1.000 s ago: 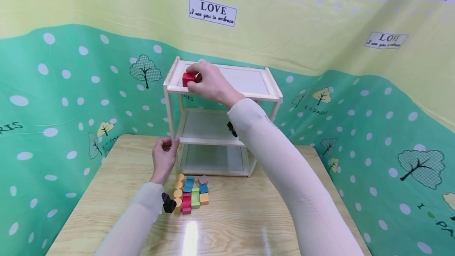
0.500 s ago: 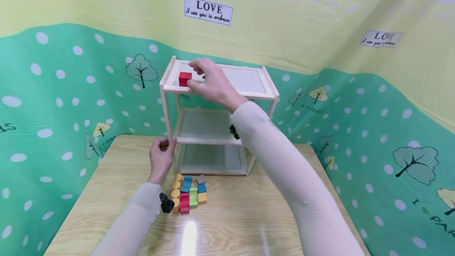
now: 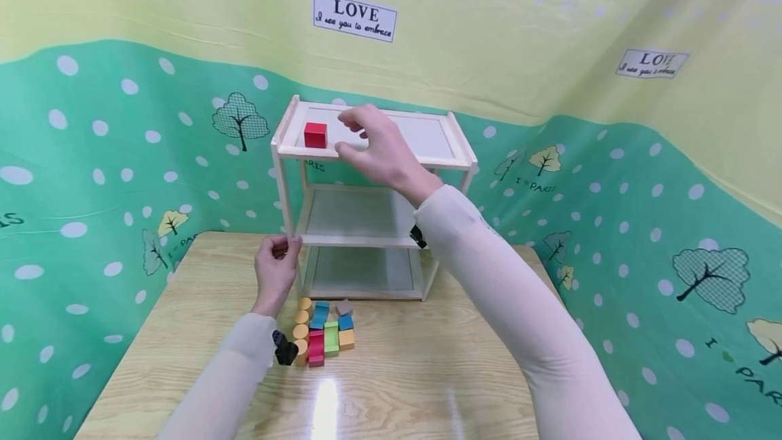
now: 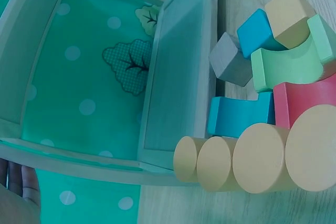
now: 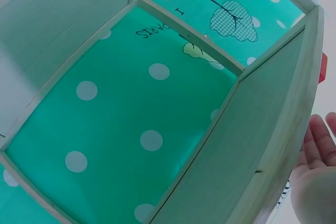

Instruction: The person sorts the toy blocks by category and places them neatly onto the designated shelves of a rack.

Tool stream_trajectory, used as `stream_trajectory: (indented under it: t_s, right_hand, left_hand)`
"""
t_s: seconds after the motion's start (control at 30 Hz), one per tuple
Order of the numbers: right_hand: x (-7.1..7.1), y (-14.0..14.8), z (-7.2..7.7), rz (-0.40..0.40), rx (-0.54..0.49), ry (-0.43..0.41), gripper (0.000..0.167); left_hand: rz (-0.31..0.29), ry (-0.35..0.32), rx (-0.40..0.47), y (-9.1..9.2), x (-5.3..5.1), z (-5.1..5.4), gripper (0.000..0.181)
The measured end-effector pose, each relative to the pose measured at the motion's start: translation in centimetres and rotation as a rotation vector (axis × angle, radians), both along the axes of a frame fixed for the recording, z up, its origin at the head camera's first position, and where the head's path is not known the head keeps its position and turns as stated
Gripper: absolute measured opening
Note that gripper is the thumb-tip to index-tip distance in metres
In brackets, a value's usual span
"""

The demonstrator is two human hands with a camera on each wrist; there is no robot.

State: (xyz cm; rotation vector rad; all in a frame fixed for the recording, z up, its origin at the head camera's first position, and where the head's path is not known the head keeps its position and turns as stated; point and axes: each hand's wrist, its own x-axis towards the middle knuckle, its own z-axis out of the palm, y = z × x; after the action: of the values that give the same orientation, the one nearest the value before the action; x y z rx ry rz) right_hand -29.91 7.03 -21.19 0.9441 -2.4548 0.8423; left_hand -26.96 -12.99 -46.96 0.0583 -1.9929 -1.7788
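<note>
A red cube block [image 3: 315,135] sits on the left part of the top board of a white wooden three-tier shelf [image 3: 373,242]. My right hand [image 3: 381,151] is just right of the cube, apart from it, with thumb and fingers spread and nothing between them. In the right wrist view, the edge of the red cube shows past the board, above the fingers of that hand [image 5: 320,150]. My left hand [image 3: 276,270] holds the shelf's left front post at middle-board height, with curled fingers and the thumb against it. Its fingers show only partly in the left wrist view.
On the wooden table [image 3: 427,372], before the shelf's left foot, lie several yellow cylinders [image 3: 301,332], blue [image 3: 320,315], red [image 3: 315,345] and green [image 3: 331,339] curved blocks, and a blue [image 3: 345,322], a yellow [image 3: 346,339] and a grey cube [image 3: 344,307]. A patterned cloth [image 3: 122,155] hangs behind.
My right hand has let go of the red cube and drawn back to the right, fingers spread. The cube stays on the top board. My left hand has stayed at the post.
</note>
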Motion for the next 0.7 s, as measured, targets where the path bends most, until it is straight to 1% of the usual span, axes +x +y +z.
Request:
stream_trajectory:
  t_s: [0.13, 0.2, 0.27, 0.37, 0.4, 0.5, 0.7]
  right_hand:
    - [0.5, 0.6, -0.4, 0.022, -0.015, 0.034, 0.036]
    - [0.7, 0.9, -0.7, 0.032, -0.015, 0.056, 0.035]
    - [0.9, 1.1, -0.9, 0.046, -0.015, 0.078, 0.034]
    - [1.2, 1.4, -1.2, 0.063, -0.012, 0.109, 0.032]
    - [1.3, 1.5, -1.3, 0.066, -0.01, 0.121, 0.032]
    - [1.6, 1.8, -1.6, 0.077, -0.008, 0.142, 0.031]
    - [2.3, 2.2, -2.2, 0.105, -0.009, 0.167, 0.031]
  left_hand:
    - [-0.02, -0.012, -0.007, 0.4, 1.1, 1.5, 0.031]
    - [-0.02, -0.018, -0.001, 0.4, 1.1, 1.6, 0.032]
    - [-0.015, -0.024, -0.004, 0.3, 0.8, 1.1, 0.033]
    - [-0.006, -0.032, 0.003, 0.0, 0.0, 0.0, 0.036]
    - [-0.003, -0.031, 0.003, -0.1, -0.1, -0.2, 0.037]
    - [0.004, -0.019, 0.001, -0.1, -0.4, -0.5, 0.039]
    - [0.002, 0.005, 0.004, -0.1, -0.3, -0.5, 0.039]
